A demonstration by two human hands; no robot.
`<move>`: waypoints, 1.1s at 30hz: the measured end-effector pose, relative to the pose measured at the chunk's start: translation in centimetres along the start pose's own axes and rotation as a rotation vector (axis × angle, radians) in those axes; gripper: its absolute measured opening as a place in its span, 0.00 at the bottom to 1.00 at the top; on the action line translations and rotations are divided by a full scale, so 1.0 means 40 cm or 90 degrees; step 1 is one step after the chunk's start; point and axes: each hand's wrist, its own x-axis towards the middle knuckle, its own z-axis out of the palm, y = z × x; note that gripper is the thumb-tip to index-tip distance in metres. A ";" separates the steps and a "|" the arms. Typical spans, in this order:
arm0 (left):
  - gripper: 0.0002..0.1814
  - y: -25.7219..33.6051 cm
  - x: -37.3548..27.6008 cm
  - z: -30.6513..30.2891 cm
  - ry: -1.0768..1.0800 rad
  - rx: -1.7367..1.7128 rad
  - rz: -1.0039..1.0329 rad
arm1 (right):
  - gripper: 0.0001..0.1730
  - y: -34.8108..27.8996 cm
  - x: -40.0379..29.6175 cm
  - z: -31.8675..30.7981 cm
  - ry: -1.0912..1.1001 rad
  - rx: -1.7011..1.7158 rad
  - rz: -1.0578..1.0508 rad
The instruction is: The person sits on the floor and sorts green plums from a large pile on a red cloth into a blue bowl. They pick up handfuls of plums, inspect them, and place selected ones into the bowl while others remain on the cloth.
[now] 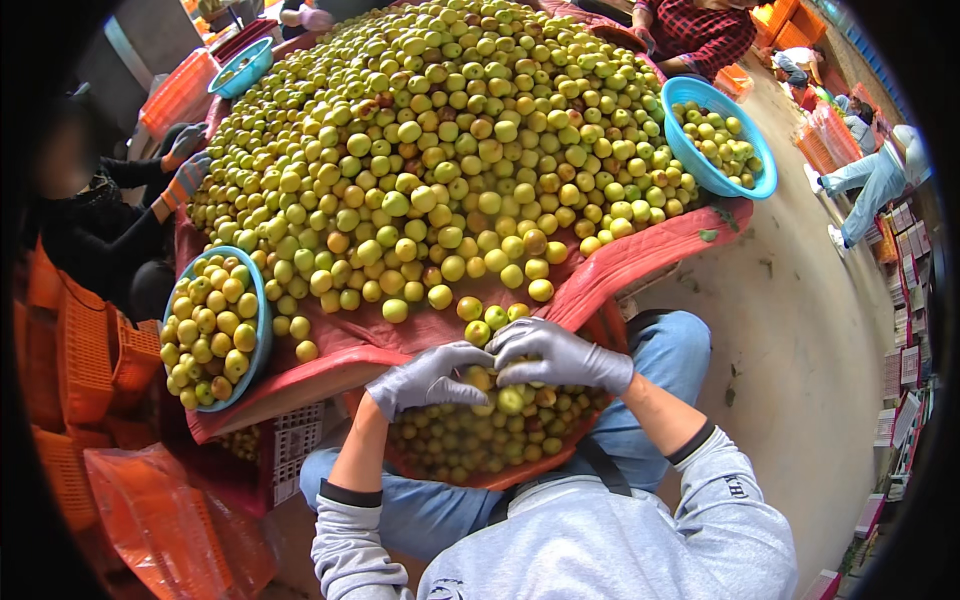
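Note:
My left hand and my right hand both wear grey gloves, and their curled fingertips come together just off the table's front edge. Yellow-green jujubes show between the thumb and fingers of my left hand. The right hand's bent fingers cover whatever is inside them, so its grip is unclear. Below both hands, an orange basket full of jujubes rests between my knees. Several loose jujubes lie at the table edge just beyond my fingers. Behind them rises a large heap of jujubes, some with brown patches.
Red padded cloth covers the table's raised rim. Blue baskets of jujubes stand at left and right. A co-worker's gloved hands touch the heap's left side; another person works opposite. Orange crates are stacked at left.

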 end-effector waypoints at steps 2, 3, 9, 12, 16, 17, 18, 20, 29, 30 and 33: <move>0.27 0.026 -0.022 0.000 -0.103 -0.167 -0.022 | 0.07 0.012 0.019 -0.016 0.102 0.177 0.089; 0.25 0.020 -0.033 0.008 -0.127 -0.234 -0.047 | 0.07 0.029 0.048 -0.039 0.209 0.142 0.090; 0.21 -0.039 -0.004 -0.043 0.499 0.117 -0.075 | 0.33 0.201 0.131 -0.030 0.298 -0.540 0.332; 0.34 -0.063 -0.006 -0.059 0.591 0.459 -0.247 | 0.31 0.166 0.134 0.010 0.209 -0.418 0.229; 0.35 -0.075 -0.003 -0.045 0.628 0.477 -0.241 | 0.14 0.108 0.086 0.033 0.193 -0.271 0.059; 0.34 -0.073 -0.007 -0.048 0.622 0.463 -0.273 | 0.10 0.117 0.078 0.035 0.197 -0.206 0.010; 0.34 -0.070 -0.012 -0.052 0.614 0.449 -0.305 | 0.06 0.110 0.086 0.029 0.245 -0.084 0.107; 0.33 -0.076 -0.023 -0.053 0.616 0.453 -0.312 | 0.06 0.125 0.124 0.012 0.302 -0.237 0.054; 0.35 -0.119 -0.010 -0.069 0.515 0.388 -0.247 | 0.07 0.106 0.313 0.046 -0.041 -0.562 0.071; 0.37 -0.104 -0.011 -0.069 0.488 0.363 -0.239 | 0.07 0.110 0.308 0.045 -0.066 -0.547 0.068; 0.39 -0.092 -0.009 -0.055 0.441 0.297 -0.219 | 0.08 0.118 0.282 0.040 -0.081 -0.455 0.102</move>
